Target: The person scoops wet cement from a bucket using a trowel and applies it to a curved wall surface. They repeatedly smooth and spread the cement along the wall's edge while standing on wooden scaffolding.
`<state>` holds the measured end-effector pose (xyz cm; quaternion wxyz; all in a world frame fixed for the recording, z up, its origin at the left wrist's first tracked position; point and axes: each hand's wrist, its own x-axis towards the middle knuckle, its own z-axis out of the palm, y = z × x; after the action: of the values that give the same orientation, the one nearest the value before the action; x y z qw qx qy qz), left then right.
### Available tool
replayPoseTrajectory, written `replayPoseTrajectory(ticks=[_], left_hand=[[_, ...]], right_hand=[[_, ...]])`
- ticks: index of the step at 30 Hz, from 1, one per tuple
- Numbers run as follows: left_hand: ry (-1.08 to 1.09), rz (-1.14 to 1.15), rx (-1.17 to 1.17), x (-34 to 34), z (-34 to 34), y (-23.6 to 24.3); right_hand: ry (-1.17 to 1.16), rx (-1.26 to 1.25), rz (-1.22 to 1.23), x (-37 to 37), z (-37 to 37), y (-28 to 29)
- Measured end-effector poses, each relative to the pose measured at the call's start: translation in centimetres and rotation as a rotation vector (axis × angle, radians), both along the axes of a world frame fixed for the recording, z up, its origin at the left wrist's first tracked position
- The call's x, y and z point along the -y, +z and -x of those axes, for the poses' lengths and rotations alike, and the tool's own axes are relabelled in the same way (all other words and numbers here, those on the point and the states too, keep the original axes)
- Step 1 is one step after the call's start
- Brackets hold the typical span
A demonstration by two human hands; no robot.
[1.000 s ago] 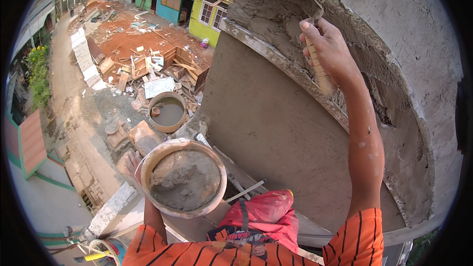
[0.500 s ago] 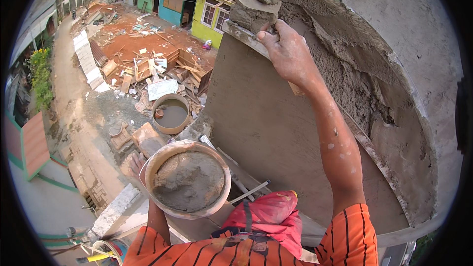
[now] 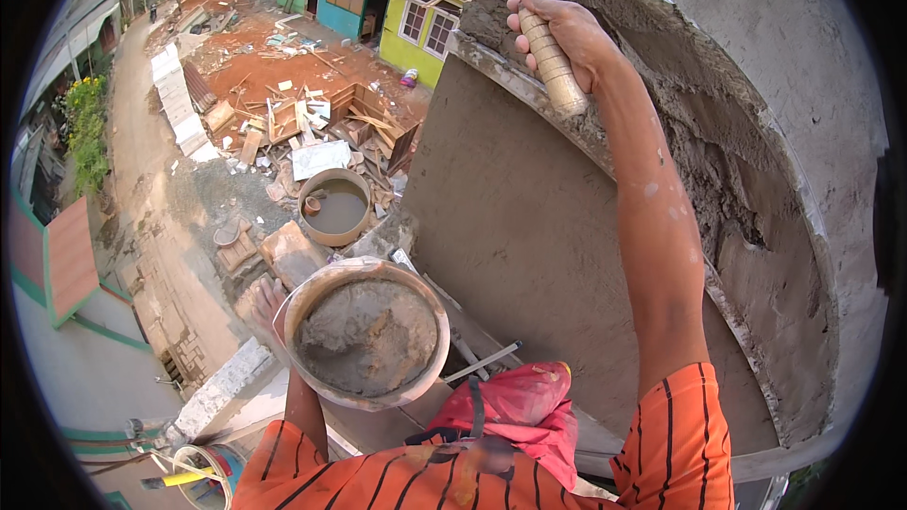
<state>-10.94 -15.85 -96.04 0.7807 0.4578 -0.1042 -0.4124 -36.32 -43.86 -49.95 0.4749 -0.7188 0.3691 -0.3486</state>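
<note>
My right hand (image 3: 576,38) is wrapped around the ribbed, tan handle of a trowel (image 3: 551,61). The trowel's blade, smeared with grey mortar, is against the upper end of the curved recess. Rough wet mortar (image 3: 661,123) coats this recess, which is bordered by a pale strip (image 3: 539,99) along its lower side. At lower left, my left hand (image 3: 267,304) supports a round bucket (image 3: 439,340) from its outer left side, fingers extended along the wall; the palm is hidden. Grey mortar (image 3: 364,335) partly fills the bucket.
A smooth grey wall face (image 3: 529,227) drops below the strip. Far below lie a round tub of water (image 3: 367,224), broken wood (image 3: 293,118) and a dirt path (image 3: 142,132). A concrete ledge (image 3: 227,387) and a container with tools (image 3: 203,463) are at lower left.
My right hand has turned over, so the trowel handle now shows, and has risen slightly. The mortar heaped on the blade now lies against the recess. The bucket has barely moved.
</note>
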Motion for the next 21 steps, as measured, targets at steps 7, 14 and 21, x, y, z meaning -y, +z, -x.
replayPoseTrajectory(ticks=[7,14,21], left_hand=[[-0.007,0.002,-0.004,0.1,0.1,0.4],[-0.014,0.001,-0.017,0.1,0.3,0.7],[-0.02,-0.021,-0.029,-0.5,0.8,1.2]], right_hand=[[-0.032,0.041,0.055,-1.3,1.6,0.4],[-0.201,-0.034,0.165,-5.9,5.0,0.5],[-0.555,-0.432,0.594,-10.9,9.6,-1.6]])
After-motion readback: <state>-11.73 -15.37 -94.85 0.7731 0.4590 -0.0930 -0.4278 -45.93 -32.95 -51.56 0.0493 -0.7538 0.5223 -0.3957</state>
